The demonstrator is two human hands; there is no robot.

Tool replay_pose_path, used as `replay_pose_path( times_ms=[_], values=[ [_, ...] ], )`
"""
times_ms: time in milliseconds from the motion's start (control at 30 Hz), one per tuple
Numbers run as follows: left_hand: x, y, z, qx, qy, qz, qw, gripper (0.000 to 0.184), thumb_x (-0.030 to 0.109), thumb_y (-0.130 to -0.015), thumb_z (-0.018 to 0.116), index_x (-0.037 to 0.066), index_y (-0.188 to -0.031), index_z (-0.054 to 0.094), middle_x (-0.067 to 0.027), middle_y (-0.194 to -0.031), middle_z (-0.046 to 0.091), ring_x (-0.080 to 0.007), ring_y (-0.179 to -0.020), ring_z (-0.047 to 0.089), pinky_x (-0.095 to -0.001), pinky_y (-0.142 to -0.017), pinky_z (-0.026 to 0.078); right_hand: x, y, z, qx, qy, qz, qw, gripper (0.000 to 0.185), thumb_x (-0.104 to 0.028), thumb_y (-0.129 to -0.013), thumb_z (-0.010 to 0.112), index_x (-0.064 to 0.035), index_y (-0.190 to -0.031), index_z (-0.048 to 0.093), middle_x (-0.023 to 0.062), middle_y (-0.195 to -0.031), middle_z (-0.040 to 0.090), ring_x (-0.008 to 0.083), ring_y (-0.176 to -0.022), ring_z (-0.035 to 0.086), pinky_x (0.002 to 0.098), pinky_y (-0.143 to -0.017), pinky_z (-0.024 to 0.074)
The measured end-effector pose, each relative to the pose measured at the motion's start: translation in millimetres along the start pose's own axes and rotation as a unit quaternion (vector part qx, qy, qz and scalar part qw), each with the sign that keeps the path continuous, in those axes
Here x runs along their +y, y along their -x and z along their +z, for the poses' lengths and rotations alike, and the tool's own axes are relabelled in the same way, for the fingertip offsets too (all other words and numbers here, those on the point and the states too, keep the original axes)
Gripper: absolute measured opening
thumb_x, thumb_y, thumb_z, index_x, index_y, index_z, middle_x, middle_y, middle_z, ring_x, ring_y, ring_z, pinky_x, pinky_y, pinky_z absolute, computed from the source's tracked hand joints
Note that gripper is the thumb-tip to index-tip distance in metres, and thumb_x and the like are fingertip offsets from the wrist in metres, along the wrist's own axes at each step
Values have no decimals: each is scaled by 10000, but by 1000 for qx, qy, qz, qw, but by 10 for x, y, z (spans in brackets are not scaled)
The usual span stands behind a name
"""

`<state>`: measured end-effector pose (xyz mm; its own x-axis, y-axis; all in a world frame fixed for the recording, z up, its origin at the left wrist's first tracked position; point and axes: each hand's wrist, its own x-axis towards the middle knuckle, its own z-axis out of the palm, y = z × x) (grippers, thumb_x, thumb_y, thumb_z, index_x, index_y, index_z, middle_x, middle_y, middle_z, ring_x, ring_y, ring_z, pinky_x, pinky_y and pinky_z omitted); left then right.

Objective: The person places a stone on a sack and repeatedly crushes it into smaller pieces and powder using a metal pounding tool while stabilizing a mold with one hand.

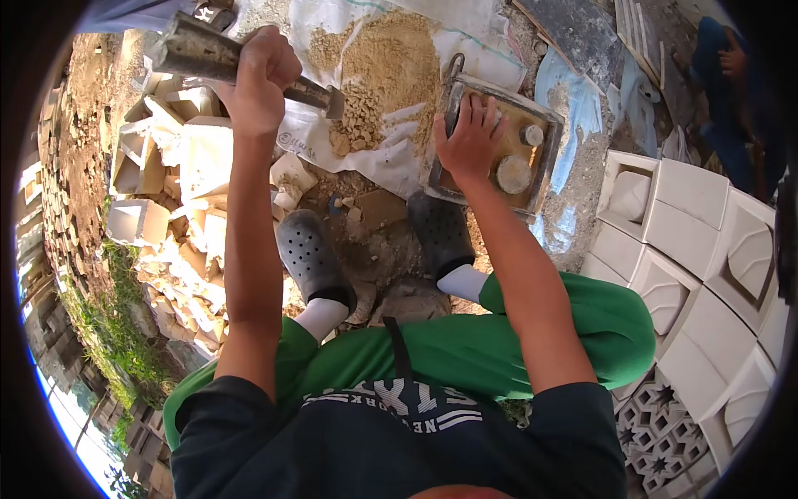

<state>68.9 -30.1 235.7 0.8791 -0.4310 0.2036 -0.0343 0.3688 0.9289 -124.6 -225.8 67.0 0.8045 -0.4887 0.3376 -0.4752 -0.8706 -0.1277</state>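
My left hand is wrapped round a long grey metal tool, raised at the upper left, with a flat end pointing right over crumbly tan material on a white sack. Fingers spread, my right hand rests on the left part of a framed mould. Two round grey pieces, a large one and a small one, sit on the mould's brown face beside it. What lies under my right palm is hidden.
White patterned blocks are stacked at the right. Broken pale blocks lie at the left. My shoes are between. Another person's hand shows at the upper right, near dark boards.
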Motion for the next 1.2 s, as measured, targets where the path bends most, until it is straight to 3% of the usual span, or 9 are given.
replay_pose_path(
  times_ms=[133, 300, 333, 400, 533, 600, 800, 933, 1200],
  values=[
    [-745, 130, -100, 55, -101, -40, 993, 341, 107, -878, 507, 70, -554, 407, 14, -495, 388, -68, -439, 340, -257, -418, 253, -30, 98, -36, -10, -6, 3, 1000, 594, -430, -836, 539, -8, -1251, 486, 146, -1298, 465, 364, -1316, 315, 596, -1070, 186],
    [-127, 27, 123, 38, -76, 5, 996, 349, 122, -883, 465, 64, -546, 390, 16, -488, 358, -74, -433, 307, -261, -416, 218, -2, 36, -13, -18, -14, 10, 1000, 605, -437, -838, 537, -5, -1257, 481, 145, -1311, 459, 358, -1330, 294, 596, -1076, 170],
    [18, 34, 146, 28, -59, -30, 997, 333, 150, -891, 453, 113, -583, 332, 30, -531, 267, -86, -481, 269, -265, -463, 233, 0, 24, -13, -18, -5, 7, 1000, 604, -434, -838, 539, -4, -1259, 480, 145, -1313, 458, 357, -1334, 289, 596, -1078, 164],
    [42, 30, 94, 5, -25, -35, 999, 335, 153, -892, 462, 114, -584, 334, 30, -533, 272, -92, -480, 276, -270, -464, 240, -8, 18, 3, -14, 3, 3, 1000, 604, -431, -839, 540, -3, -1260, 479, 144, -1315, 457, 355, -1338, 283, 597, -1080, 158],
    [-801, 129, -55, 97, -154, -14, 983, 342, 110, -863, 487, 72, -539, 384, 10, -486, 372, -74, -444, 339, -260, -416, 251, 4, -3, -37, -28, -9, 11, 1000, 610, -432, -842, 533, 0, -1268, 474, 144, -1313, 458, 353, -1338, 284, 600, -1076, 160],
    [-686, 21, -68, 87, -88, -44, 991, 334, 101, -860, 506, 66, -544, 403, 12, -485, 390, -65, -438, 350, -258, -408, 247, 1, -69, -47, -18, -4, 11, 1000, 613, -434, -844, 530, 1, -1272, 471, 144, -1314, 457, 352, -1339, 283, 600, -1077, 159],
    [6, -78, 115, 26, -74, 21, 997, 332, 85, -863, 515, 52, -548, 414, 20, -484, 372, -58, -427, 299, -261, -410, 209, -20, 20, -30, -17, -7, 6, 1000, 627, -436, -849, 525, 8, -1287, 460, 151, -1324, 453, 359, -1340, 281, 592, -1092, 133],
    [-725, 52, -149, 65, -105, 9, 992, 340, 117, -860, 533, 50, -544, 424, 14, -490, 399, -67, -433, 337, -260, -411, 250, 0, -27, -50, -29, -20, 12, 999, 627, -435, -848, 524, 11, -1283, 464, 155, -1320, 456, 366, -1335, 288, 597, -1090, 132],
    [-25, 58, 130, 74, -126, -5, 989, 329, 128, -860, 541, 47, -554, 451, 20, -492, 404, -67, -448, 357, -258, -427, 269, -9, 41, 17, -28, -8, 3, 1000, 639, -441, -839, 536, 9, -1287, 465, 152, -1335, 443, 370, -1341, 276, 601, -1087, 132]
  ],
)
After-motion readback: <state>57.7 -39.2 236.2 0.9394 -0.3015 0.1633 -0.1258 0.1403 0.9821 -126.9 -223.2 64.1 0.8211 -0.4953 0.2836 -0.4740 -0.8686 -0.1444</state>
